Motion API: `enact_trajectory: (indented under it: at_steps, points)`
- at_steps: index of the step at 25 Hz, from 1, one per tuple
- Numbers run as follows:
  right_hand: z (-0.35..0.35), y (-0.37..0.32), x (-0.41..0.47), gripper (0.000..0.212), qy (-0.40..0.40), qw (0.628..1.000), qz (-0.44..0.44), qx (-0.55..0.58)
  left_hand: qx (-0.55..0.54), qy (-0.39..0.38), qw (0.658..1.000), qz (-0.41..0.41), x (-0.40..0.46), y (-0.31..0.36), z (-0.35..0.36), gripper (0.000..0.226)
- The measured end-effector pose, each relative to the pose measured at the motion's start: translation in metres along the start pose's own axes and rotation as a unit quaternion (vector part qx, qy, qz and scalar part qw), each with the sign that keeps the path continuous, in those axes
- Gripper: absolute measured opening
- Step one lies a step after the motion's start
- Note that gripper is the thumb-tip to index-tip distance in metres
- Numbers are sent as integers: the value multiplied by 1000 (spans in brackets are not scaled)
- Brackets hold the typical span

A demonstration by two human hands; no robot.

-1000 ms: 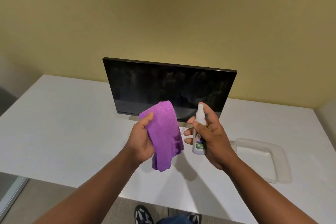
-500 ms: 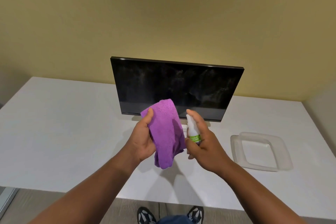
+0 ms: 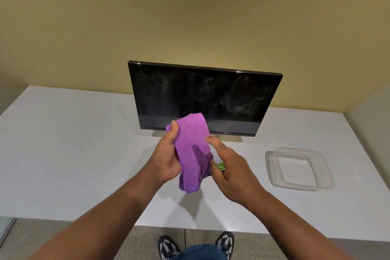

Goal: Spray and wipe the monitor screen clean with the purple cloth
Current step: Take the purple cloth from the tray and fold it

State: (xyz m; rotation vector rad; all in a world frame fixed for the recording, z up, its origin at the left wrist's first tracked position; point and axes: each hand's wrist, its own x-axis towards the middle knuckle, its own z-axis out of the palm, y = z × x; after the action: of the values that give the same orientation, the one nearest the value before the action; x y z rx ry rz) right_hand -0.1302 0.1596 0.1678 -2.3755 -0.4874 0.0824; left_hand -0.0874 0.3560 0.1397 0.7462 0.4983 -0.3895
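Note:
A dark monitor (image 3: 202, 95) stands at the back of the white table (image 3: 73, 143), its screen dusty and streaked. My left hand (image 3: 166, 158) holds the purple cloth (image 3: 193, 150) draped in front of the screen's lower edge. My right hand (image 3: 230, 171) grips a small white spray bottle (image 3: 218, 161) with a green label, tilted with its nozzle against the cloth and the index finger on top. The bottle's lower part is hidden in my palm.
A clear plastic tray (image 3: 272, 167) lies on the table to the right of my hands. A yellow wall (image 3: 190, 17) rises close behind the monitor. The table's front edge is near my body, with my shoes (image 3: 168, 247) on the carpet below.
My right hand has tipped the spray bottle from upright toward the cloth and brought it close against it. The view has shifted, so the monitor sits more centred.

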Motion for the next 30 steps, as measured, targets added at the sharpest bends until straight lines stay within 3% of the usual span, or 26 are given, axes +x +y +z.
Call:
enact_trajectory:
  at_steps: [11,17,23,30]
  points:
    - [-2,0,-7,60,-22,1000,3,19,-12,-2,1000,24,1,7,-12,57]
    - [-3,-1,-10,64,45,999,-4,17,-14,4,999,38,2,14,-19,49]
    - [2,0,-12,68,8,1000,-20,8,-1,8,1000,18,2,8,-19,51]
    - [3,0,-18,58,-18,999,-31,40,19,7,1000,-3,4,1,-12,52]
